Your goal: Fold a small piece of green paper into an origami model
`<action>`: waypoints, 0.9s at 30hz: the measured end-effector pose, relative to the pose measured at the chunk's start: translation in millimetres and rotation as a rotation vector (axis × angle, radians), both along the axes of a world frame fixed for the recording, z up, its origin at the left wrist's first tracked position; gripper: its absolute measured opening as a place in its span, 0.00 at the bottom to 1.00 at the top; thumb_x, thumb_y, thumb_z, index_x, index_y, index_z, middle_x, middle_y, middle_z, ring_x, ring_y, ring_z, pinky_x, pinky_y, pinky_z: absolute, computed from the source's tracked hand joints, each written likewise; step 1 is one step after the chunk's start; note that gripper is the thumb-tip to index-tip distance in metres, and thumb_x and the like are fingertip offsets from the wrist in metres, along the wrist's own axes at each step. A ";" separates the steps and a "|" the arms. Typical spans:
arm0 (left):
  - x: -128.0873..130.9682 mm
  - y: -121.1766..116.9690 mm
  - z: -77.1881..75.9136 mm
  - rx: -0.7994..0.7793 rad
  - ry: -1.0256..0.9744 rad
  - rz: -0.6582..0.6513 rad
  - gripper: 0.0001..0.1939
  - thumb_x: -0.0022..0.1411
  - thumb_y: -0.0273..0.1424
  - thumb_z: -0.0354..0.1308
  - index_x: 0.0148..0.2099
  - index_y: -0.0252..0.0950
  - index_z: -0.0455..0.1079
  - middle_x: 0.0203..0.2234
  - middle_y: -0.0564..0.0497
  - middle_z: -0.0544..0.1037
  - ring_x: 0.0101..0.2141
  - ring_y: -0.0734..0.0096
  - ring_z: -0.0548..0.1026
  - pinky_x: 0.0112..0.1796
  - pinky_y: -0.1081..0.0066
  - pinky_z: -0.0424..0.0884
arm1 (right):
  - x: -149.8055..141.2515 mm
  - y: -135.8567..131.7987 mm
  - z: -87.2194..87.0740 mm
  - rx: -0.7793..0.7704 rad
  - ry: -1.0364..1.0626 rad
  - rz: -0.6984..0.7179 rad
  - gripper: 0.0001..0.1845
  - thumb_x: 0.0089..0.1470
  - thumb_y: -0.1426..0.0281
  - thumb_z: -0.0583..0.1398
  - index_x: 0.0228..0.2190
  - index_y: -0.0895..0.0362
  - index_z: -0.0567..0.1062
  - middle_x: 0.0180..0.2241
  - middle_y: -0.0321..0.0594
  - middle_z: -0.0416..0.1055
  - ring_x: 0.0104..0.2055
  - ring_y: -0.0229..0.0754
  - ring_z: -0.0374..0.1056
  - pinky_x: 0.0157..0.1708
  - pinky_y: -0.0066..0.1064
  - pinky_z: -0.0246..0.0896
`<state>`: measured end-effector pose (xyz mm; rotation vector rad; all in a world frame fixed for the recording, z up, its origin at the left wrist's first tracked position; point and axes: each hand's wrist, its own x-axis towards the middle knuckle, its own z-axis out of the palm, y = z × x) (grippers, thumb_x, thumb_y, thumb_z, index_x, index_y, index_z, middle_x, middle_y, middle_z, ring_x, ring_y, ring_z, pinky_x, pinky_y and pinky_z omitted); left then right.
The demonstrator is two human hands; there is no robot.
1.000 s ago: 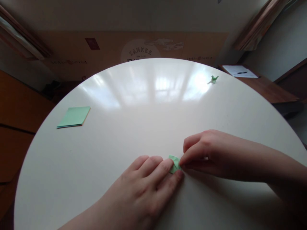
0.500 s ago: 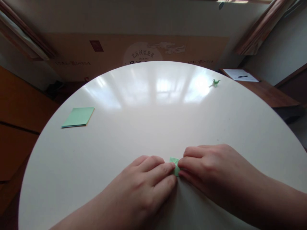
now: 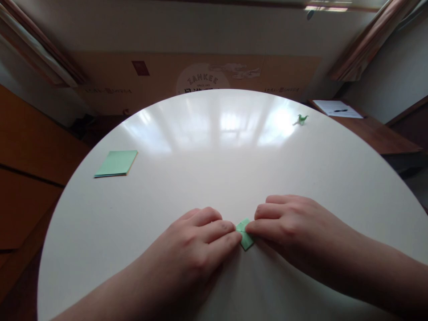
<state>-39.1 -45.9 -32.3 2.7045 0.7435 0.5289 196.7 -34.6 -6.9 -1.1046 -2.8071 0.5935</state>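
Note:
A small folded piece of light green origami paper (image 3: 246, 241) lies on the white table near its front, between my two hands. From the left, my left hand (image 3: 203, 240) grips its edge with closed fingers. My right hand (image 3: 284, 220) pinches the paper's right side, the index fingertip resting on top. Creases and a diamond-like outline show on the paper; its side corners are hidden under my fingertips.
The round white table (image 3: 200, 178) fills most of the view. A stack of green paper (image 3: 117, 162) lies on its left, and a small green folded figure (image 3: 302, 119) stands at the far right. Beyond is a brown side table (image 3: 384, 133) with a paper sheet (image 3: 334, 108) and a pen (image 3: 340, 110).
The folded paper has turned a little and shows more of its lower part. My left hand has drawn slightly left, and the right fingertips have shifted on the paper. The view has tilted slightly.

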 end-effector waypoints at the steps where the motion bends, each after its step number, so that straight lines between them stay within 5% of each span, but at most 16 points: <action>1: 0.8 -0.3 0.8 0.009 0.014 -0.001 0.12 0.68 0.23 0.50 0.49 0.34 0.72 0.39 0.46 0.80 0.39 0.63 0.73 0.42 0.63 0.72 | 0.4 1.0 0.7 -0.010 0.012 0.004 0.09 0.59 0.77 0.64 0.28 0.54 0.76 0.27 0.32 0.73 0.30 0.38 0.64 0.29 0.31 0.50; 10: 0.3 -3.2 -6.2 0.050 0.119 0.080 0.18 0.66 0.26 0.53 0.56 0.39 0.70 0.46 0.45 0.76 0.45 0.58 0.71 0.47 0.59 0.70 | 3.3 2.4 -10.2 -0.063 0.124 -0.051 0.12 0.60 0.77 0.59 0.27 0.55 0.77 0.29 0.34 0.73 0.29 0.36 0.66 0.29 0.28 0.52; 20: -1.8 -2.6 -2.7 0.117 0.160 0.104 0.16 0.67 0.27 0.52 0.54 0.42 0.72 0.51 0.45 0.75 0.49 0.57 0.71 0.46 0.61 0.68 | -2.5 4.5 -18.2 -0.039 0.139 -0.108 0.13 0.55 0.81 0.57 0.26 0.56 0.77 0.27 0.33 0.70 0.25 0.33 0.64 0.26 0.25 0.50; 27: -3.9 -6.2 -6.2 0.123 0.155 0.074 0.19 0.71 0.28 0.48 0.61 0.40 0.67 0.57 0.45 0.73 0.55 0.55 0.67 0.51 0.58 0.65 | 4.5 7.9 -11.2 -0.086 0.221 -0.088 0.13 0.59 0.78 0.58 0.36 0.52 0.81 0.33 0.36 0.74 0.29 0.34 0.68 0.31 0.25 0.56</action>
